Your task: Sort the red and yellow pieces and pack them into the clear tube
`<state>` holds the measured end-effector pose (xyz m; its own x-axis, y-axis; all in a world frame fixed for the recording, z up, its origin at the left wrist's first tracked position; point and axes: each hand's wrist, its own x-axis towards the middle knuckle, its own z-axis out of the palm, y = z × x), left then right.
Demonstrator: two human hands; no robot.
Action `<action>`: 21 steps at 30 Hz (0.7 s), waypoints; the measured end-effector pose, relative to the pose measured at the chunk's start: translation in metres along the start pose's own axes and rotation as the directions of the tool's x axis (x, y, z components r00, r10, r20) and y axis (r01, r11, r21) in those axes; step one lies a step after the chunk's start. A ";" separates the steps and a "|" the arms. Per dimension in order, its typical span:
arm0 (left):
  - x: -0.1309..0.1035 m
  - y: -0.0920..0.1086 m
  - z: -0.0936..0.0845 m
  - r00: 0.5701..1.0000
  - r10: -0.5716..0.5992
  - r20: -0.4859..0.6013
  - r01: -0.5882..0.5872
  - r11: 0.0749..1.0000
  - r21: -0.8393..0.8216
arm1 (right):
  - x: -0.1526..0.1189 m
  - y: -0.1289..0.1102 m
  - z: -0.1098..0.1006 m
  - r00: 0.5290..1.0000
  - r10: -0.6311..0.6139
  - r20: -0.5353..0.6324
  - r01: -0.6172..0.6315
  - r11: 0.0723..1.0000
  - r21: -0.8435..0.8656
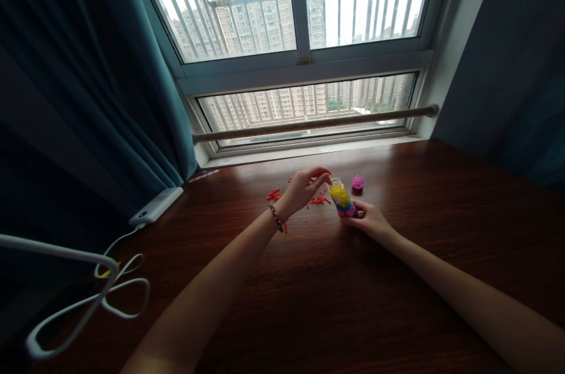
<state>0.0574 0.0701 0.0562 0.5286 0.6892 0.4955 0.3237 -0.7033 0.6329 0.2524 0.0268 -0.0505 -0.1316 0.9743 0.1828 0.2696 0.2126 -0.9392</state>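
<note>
My right hand (371, 222) is wrapped round the lower part of a small clear jar (339, 197), tilted with its open mouth up and to the left. Yellow pieces fill the jar's upper part, with blue and pink ones below. At the rim, my left hand (302, 188) has its fingertips pinched together on what looks like a small red piece (329, 181). Several more small red pieces (319, 200) lie scattered on the table beside and behind the left hand, partly hidden by it. A pink lid (358, 182) rests just beyond the right hand.
The dark brown wooden table (309, 303) reaches to a barred window (304, 56). On the left are a white power bank (156, 206), a looped white cable (126, 288), a blurred white curved bar (66, 250) and a blue curtain (123, 68).
</note>
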 end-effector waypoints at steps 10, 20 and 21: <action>-0.009 0.002 -0.001 0.983 0.089 -0.160 -0.084 0.996 0.042 | 0.005 0.008 -0.009 0.987 -0.054 -0.154 0.038 0.994 -0.103; -0.076 -0.067 -0.035 0.979 -0.017 -0.201 0.085 0.939 0.334 | 0.021 0.031 -0.038 0.899 -0.119 -0.421 -0.081 0.901 -0.426; -0.086 -0.075 -0.039 0.978 -0.006 -0.209 0.087 0.921 0.380 | 0.021 0.033 -0.038 0.898 -0.120 -0.424 -0.083 0.899 -0.431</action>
<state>-0.0426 0.0704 -0.0106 0.3510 0.7145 0.6052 0.6418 -0.6542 0.4001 0.2951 0.0574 -0.0661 0.2542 0.8806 0.3999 0.6640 0.1417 -0.7341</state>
